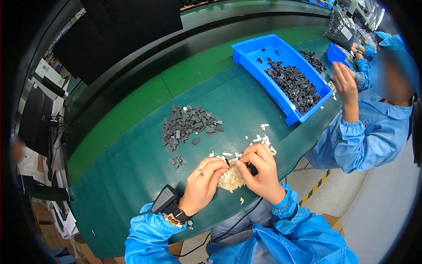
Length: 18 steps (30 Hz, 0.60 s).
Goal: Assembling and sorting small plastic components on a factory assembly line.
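My left hand (pixel 203 182) is closed in a pinch on a small black plastic piece (pixel 227 163). Facing it, my right hand (pixel 262 174) pinches thumb to forefinger around something small and pale that I cannot make out. Another dark bit (pixel 252 169) shows under the right hand's curled fingers; whether it is held there is unclear. Just below both hands lies a pile of cream-coloured scraps (pixel 231 179) on the green table mat (pixel 132 176). Beyond my left hand is a heap of dark grey rectangular pieces (pixel 187 125), with a smaller cluster (pixel 177 163) nearer.
A blue tray (pixel 252 72) of black pieces stands at the far right. White strips (pixel 261 140) lie beyond my right hand. At right a co-worker in a blue smock (pixel 365 132) raises a hand (pixel 345 86). My left wrist wears a strapped black device (pixel 165 200) with a cable.
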Each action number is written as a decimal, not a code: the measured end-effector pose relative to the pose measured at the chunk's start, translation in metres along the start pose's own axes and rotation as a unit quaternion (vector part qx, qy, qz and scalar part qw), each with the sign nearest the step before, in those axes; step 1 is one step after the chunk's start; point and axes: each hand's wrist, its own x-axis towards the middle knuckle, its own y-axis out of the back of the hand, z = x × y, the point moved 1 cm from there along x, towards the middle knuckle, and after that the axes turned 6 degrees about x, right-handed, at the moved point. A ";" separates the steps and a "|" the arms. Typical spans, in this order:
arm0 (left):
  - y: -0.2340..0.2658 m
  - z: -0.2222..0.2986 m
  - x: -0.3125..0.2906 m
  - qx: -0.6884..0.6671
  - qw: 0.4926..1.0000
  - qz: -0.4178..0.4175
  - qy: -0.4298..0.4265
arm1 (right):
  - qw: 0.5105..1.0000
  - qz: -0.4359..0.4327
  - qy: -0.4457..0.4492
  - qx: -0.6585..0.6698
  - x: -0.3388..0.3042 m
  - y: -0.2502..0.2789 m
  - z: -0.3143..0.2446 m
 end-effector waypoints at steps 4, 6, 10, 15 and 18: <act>0.001 -0.004 0.001 -0.004 1.000 -0.023 -0.017 | 0.997 0.007 0.037 0.068 0.007 -0.001 0.000; 0.004 -0.005 0.001 0.004 1.000 -0.027 -0.013 | 0.995 -0.004 0.044 0.088 0.009 -0.001 0.001; 0.006 -0.008 -0.014 0.049 0.998 -0.027 -0.009 | 0.991 -0.039 0.071 0.108 0.007 -0.009 -0.002; -0.013 -0.010 -0.008 -0.013 0.996 -0.013 -0.084 | 0.996 -0.009 0.044 0.076 -0.002 0.000 -0.003; -0.015 -0.009 -0.009 -0.050 0.996 -0.041 -0.057 | 0.996 -0.023 0.065 0.058 -0.004 0.002 -0.001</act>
